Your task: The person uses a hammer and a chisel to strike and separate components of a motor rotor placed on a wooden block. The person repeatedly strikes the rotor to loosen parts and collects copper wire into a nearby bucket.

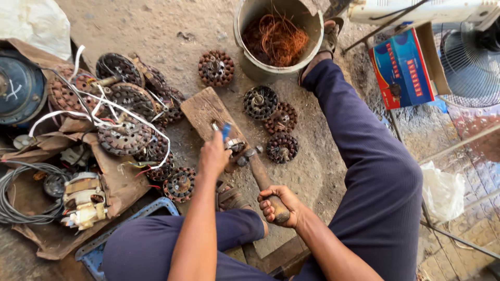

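crouching over a wooden block (pixel 205 112) on the dirt floor, we pin a small metal part (pixel 235 145) there with a blue-handled tool (pixel 225 131), our left hand (pixel 213 156) closed around it for steadiness. our right hand (pixel 279 205) wraps the hammer (pixel 260 174) handle low, for swing. stripped motor cores (pixel 125 136) lie left; a bucket (pixel 250 57) of copper wire (pixel 278 39) stands beyond.

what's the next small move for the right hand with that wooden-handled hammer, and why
Probably lift the wooden-handled hammer a little: its head rests by the small metal part on the wooden block, and the left hand has the blue-handled tool set there.
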Demonstrator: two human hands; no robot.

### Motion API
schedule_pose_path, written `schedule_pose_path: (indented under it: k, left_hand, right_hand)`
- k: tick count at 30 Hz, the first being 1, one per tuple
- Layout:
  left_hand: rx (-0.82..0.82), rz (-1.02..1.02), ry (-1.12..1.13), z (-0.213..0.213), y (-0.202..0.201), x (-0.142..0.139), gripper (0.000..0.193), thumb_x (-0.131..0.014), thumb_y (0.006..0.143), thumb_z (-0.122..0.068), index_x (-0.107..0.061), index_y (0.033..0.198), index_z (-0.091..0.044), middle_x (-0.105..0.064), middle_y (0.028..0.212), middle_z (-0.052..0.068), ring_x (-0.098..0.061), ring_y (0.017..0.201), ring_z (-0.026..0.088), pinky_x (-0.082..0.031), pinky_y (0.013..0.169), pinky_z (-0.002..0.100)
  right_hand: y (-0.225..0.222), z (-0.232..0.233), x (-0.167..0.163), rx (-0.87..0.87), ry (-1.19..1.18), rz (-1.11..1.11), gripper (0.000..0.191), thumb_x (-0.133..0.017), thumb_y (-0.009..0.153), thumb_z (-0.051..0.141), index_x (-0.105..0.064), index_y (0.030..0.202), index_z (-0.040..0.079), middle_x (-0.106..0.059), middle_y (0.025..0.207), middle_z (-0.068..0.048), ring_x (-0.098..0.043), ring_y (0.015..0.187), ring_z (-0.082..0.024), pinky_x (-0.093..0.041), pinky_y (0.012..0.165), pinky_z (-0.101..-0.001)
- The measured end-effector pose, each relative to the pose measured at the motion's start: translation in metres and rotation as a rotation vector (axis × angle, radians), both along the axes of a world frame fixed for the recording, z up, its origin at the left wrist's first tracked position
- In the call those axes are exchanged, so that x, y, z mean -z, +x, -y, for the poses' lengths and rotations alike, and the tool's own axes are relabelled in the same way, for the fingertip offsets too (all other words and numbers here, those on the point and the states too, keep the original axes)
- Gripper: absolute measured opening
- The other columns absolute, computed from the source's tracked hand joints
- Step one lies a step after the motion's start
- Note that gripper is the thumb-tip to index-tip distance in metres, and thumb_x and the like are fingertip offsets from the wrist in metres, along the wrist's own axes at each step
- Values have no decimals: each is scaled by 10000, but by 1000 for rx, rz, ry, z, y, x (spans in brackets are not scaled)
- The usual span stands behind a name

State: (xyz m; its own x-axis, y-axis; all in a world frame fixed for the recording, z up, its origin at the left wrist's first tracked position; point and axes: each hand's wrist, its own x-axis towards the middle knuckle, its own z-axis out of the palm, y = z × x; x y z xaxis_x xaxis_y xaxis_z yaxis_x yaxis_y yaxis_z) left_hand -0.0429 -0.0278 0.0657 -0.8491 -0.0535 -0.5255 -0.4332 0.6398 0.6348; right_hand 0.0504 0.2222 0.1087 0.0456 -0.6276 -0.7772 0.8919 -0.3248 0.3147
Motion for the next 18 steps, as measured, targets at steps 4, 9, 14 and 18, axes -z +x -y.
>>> schedule_pose_path:
  k: [4,9,14,18]
  left_hand:
    - [-52,-213,-24,23,21,18,514,-834,751,-52,-465,1107,-25,-731,960,251,-708,859,430,-582,693,514]
    - [-39,-169,-88,22,30,27,432,-770,783,-14,-471,1093,-47,-719,921,226,-743,831,386,-619,685,471]
    - [167,-60,-254,6,23,21,359,-684,954,-99,-448,1217,-36,-725,868,253,-758,769,409,-608,643,490]
    - [165,-126,-256,3,19,13,390,-787,882,-189,-505,1123,-71,-742,885,253,-741,840,449,-597,711,530]
  right_hand:
    - [-3,4,-4,-8,49,17,145,-615,901,193,-544,821,95,-543,632,12,-520,461,-98,-473,422,-276]
    - [-4,5,-5,2,67,23,146,-611,903,189,-538,823,92,-545,641,6,-514,457,-95,-471,418,-271]
    - [-1,3,-4,-6,76,6,152,-609,898,193,-532,821,87,-541,641,3,-521,467,-102,-469,415,-271]
    - [-2,3,-2,-8,52,20,153,-611,911,192,-526,826,97,-536,645,6,-516,470,-98,-476,428,-280]
